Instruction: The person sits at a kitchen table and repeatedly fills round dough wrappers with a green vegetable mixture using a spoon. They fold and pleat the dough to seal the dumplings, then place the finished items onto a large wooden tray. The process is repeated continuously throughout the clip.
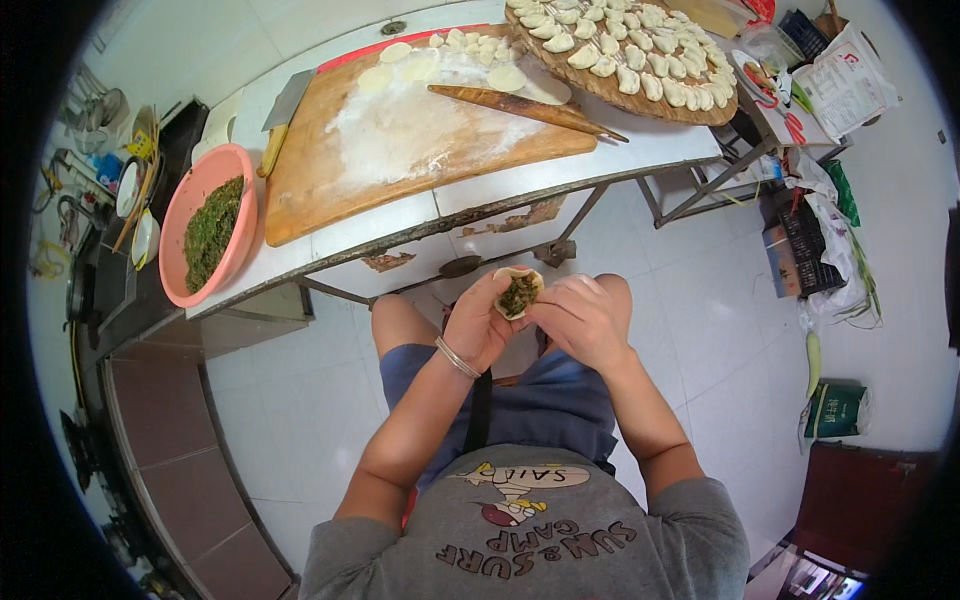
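Observation:
Over my lap, my left hand cradles a round dumpling wrapper with dark green filling heaped in its middle. The wrapper is still unfolded at the top, with its pale rim showing around the filling. My right hand meets it from the right, fingertips pinching the wrapper's right edge. Beyond my hands, a floured wooden board lies on the table, with a rolling pin across its right part. Flat wrappers and small dough pieces sit along its far side.
A pink basin of green filling stands at the table's left end, beside a cleaver. At the far right, a round wooden tray holds many shaped dumplings. The table's front edge runs ahead of my knees. Bags and a black crate sit right.

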Demonstrator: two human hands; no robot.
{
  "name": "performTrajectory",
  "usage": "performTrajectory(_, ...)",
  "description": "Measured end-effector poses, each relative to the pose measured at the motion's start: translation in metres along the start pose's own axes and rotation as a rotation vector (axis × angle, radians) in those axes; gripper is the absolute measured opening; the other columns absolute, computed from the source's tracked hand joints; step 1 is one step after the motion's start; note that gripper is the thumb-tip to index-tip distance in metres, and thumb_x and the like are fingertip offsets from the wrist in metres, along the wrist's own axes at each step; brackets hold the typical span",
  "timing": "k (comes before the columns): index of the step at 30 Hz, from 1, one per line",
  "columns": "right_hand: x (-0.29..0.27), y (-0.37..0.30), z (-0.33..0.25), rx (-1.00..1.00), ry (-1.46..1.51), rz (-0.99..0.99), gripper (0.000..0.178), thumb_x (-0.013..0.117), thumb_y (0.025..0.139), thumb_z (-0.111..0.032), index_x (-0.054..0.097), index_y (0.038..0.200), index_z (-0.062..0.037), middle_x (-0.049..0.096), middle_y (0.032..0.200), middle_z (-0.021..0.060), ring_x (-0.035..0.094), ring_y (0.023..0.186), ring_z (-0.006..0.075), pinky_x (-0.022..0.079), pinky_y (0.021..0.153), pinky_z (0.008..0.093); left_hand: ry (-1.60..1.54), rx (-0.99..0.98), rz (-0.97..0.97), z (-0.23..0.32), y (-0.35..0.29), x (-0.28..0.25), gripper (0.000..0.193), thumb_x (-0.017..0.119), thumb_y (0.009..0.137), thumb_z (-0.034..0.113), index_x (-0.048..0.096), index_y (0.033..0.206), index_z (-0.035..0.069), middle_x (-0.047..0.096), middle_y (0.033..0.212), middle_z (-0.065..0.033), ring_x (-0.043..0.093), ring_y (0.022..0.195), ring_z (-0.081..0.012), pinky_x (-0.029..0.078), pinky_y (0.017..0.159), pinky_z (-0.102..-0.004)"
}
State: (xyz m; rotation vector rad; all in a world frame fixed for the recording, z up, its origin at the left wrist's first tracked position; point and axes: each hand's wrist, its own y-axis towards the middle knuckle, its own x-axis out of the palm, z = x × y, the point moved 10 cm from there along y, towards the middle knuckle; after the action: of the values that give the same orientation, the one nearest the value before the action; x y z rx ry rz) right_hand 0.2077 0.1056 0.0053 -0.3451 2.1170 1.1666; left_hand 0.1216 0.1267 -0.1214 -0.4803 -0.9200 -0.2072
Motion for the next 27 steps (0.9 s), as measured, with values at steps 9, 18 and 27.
performTrajectory(9, 0.016, 0.005, 0.027, 0.203, 0.175, 0.034, 0.017, 0.073, 0.067, -0.005, 0.065, 0.082, -0.0077, 0.06, 0.089, 0.0055, 0.058, 0.083, 0.0252, 0.046, 0.071, 0.0346, 0.254, -0.008, 0.114, 0.012, 0.003, -0.01, 0.032, 0.04, 0.099, 0.022, 0.06, 0.114, 0.002, 0.062, 0.104, -0.0056, 0.061, 0.092, -0.0122, 0.053, 0.078, -0.0273)
performTrajectory(18, 0.036, 0.006, 0.055, 0.447, 0.381, -0.004, 0.015, 0.074, 0.068, -0.003, 0.066, 0.08, -0.0027, 0.063, 0.092, 0.0095, 0.059, 0.085, 0.0267, 0.048, 0.075, 0.0344, 0.253, -0.012, 0.049, 0.017, 0.007, -0.017, 0.047, 0.034, 0.1, 0.032, 0.055, 0.121, -0.003, 0.063, 0.112, -0.0105, 0.061, 0.099, -0.0157, 0.052, 0.086, -0.0308)
performTrajectory(27, 0.039, 0.016, 0.059, 0.439, 0.332, -0.046, 0.013, 0.074, 0.069, -0.003, 0.066, 0.079, -0.0036, 0.065, 0.079, 0.0079, 0.06, 0.077, 0.026, 0.048, 0.069, 0.034, 0.225, -0.013, 0.032, 0.024, 0.006, -0.02, 0.048, 0.034, 0.101, 0.029, 0.053, 0.122, -0.009, 0.061, 0.112, -0.0135, 0.06, 0.101, -0.0178, 0.051, 0.09, -0.0336)
